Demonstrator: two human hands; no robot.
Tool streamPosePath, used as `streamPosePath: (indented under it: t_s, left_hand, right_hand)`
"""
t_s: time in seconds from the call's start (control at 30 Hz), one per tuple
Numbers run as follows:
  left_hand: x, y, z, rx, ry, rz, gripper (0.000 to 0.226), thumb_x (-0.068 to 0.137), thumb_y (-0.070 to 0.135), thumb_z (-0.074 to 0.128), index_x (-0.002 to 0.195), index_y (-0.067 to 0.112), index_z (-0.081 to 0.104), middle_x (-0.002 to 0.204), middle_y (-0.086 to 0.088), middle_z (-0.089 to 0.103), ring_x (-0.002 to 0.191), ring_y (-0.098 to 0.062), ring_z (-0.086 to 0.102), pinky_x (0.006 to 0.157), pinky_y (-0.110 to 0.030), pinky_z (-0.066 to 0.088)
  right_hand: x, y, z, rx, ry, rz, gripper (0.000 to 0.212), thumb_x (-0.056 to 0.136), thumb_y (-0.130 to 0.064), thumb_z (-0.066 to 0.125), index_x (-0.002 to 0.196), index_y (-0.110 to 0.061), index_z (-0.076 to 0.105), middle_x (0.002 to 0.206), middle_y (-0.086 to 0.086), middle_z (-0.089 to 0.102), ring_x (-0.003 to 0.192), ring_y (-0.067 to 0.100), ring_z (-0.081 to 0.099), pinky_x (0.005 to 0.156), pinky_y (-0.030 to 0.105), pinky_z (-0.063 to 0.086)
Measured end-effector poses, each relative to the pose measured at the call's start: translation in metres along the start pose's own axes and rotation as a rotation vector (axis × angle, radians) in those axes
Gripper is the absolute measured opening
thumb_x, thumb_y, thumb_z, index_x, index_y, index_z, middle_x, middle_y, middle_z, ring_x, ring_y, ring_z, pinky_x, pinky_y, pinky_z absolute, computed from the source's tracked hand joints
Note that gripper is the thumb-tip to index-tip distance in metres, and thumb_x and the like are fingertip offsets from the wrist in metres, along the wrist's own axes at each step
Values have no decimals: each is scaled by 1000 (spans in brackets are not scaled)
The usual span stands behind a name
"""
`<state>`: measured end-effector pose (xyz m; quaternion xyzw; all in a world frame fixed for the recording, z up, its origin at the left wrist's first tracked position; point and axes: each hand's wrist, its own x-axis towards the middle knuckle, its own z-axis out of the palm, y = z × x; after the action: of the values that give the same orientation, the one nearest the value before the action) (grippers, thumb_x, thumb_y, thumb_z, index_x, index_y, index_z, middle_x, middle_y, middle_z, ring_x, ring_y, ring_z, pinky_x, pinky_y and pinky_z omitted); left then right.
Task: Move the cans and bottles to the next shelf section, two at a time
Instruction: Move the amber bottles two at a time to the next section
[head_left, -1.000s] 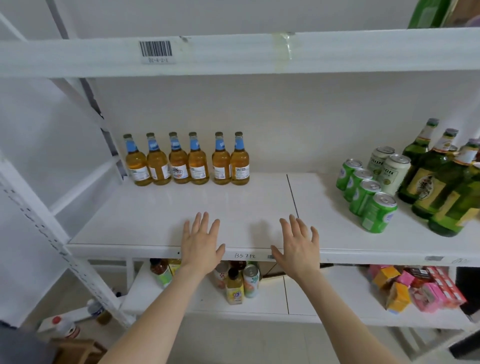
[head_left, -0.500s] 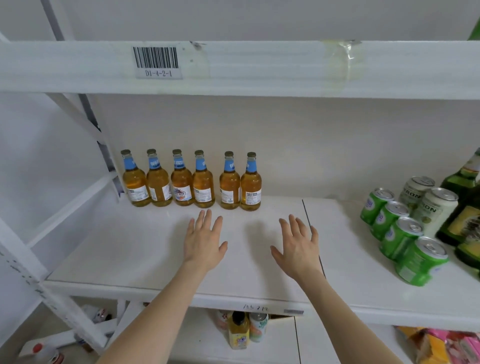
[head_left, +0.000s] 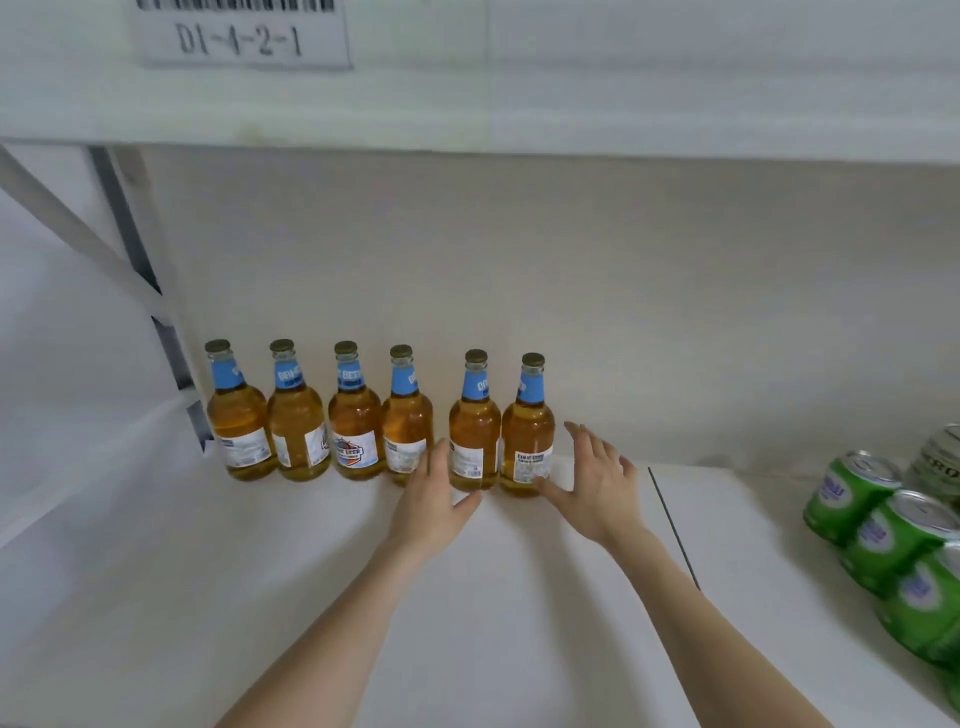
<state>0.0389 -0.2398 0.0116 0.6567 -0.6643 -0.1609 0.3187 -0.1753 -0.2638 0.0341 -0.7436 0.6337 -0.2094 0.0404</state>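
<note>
Item: amber beer bottles, blue neck labels, gold caps. Count six, upright, in one row against the back wall of the left shelf section, under the shelf tag D1-4-2-1. Four stand close together at the left; a small gap; then the fifth bottle and the sixth bottle as a pair.

Left hand: fingers straight and spread, thumb out, at the gap just left of the fifth bottle's base. Contact cannot be told; nothing gripped.

Right hand: fingers spread, thumb reaching toward the sixth bottle's foot, the rest just right of it. Nothing gripped.

Next section, beyond the board seam: green cans lying close together, one grey can behind. Whether these were carried there cannot be told.

Status, as judged: no amber bottle has crossed the seam. Both hands are poised at the right-hand pair, likely the first two to go. All six are outstanding, so three double carries
</note>
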Motion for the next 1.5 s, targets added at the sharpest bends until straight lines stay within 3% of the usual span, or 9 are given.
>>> streamPosePath:
  t_s: [0.1, 0.27, 0.5, 0.7, 0.9, 1.1, 1.27, 1.43, 1.5]
  left_hand:
    - [19, -8, 10, -263, -14, -31, 74, 89, 24, 71, 149, 19, 29, 140, 8, 43, 122, -1, 39, 93, -9, 37]
    - [49, -31, 34, -533, -70, -107, 72, 86, 28, 75, 146, 26, 36, 134, 14, 53, 127, -10, 51, 100, -25, 40]
    - [73, -35, 38, -679, -117, -148, 66, 83, 31, 77, 138, 24, 42, 122, 12, 59, 105, -4, 57, 90, -26, 43]
    - [77, -38, 41, -679, -75, -202, 72, 69, 35, 87, 129, 28, 48, 117, 12, 63, 110, -12, 60, 84, -28, 49]
    - [66, -32, 35, -588, -120, -193, 79, 61, 39, 91, 129, 33, 51, 118, 14, 63, 111, -13, 59, 95, -39, 54]
    - [36, -19, 21, -719, -135, -280, 57, 73, 27, 85, 119, 32, 52, 105, 13, 63, 98, -10, 59, 74, -23, 50]
    - [3, -13, 9, -876, -170, -453, 84, 50, 46, 90, 126, 27, 59, 117, 1, 70, 108, -24, 66, 88, -52, 57]
    - [-23, -4, -6, -851, -191, -493, 43, 71, 32, 85, 109, 27, 65, 107, -3, 75, 101, -25, 69, 86, -55, 57]
    - [-32, 3, -13, -850, -189, -496, 40, 72, 30, 84, 107, 27, 65, 105, -1, 75, 101, -24, 70, 89, -54, 56]
  right_hand:
    - [26, 4, 15, 222, -30, 37, 89, 86, -56, 65, 155, -20, 21, 156, 2, 38, 140, 25, 37, 112, 48, 31]
    - [52, 3, 33, 696, -89, 42, 81, 84, -35, 77, 149, -17, 31, 133, 0, 55, 119, 16, 52, 94, 30, 43]
    - [73, 7, 49, 1087, -129, 140, 61, 75, -25, 86, 126, -21, 53, 117, 0, 69, 105, 15, 68, 80, 28, 55]
    - [72, 8, 52, 1204, -112, 164, 53, 75, -14, 84, 118, -21, 54, 114, 3, 69, 101, 19, 70, 78, 33, 57]
    - [60, 8, 45, 1235, -95, 239, 51, 78, -20, 82, 121, -16, 54, 112, 7, 70, 99, 24, 71, 78, 37, 58]
    - [32, 6, 36, 1302, -105, 439, 45, 81, -33, 78, 118, -16, 59, 101, 6, 72, 86, 20, 71, 73, 36, 57]
    - [4, 9, 22, 1344, -170, 523, 37, 83, -37, 74, 112, -17, 63, 94, 4, 73, 88, 23, 70, 86, 42, 56]
    - [-19, 7, 0, 1354, -204, 538, 31, 85, -37, 73, 107, -18, 63, 94, 4, 72, 88, 23, 70, 85, 42, 56]
    - [-26, 7, -9, 1353, -213, 536, 38, 84, -39, 73, 113, -17, 62, 99, 6, 72, 92, 24, 70, 84, 42, 57]
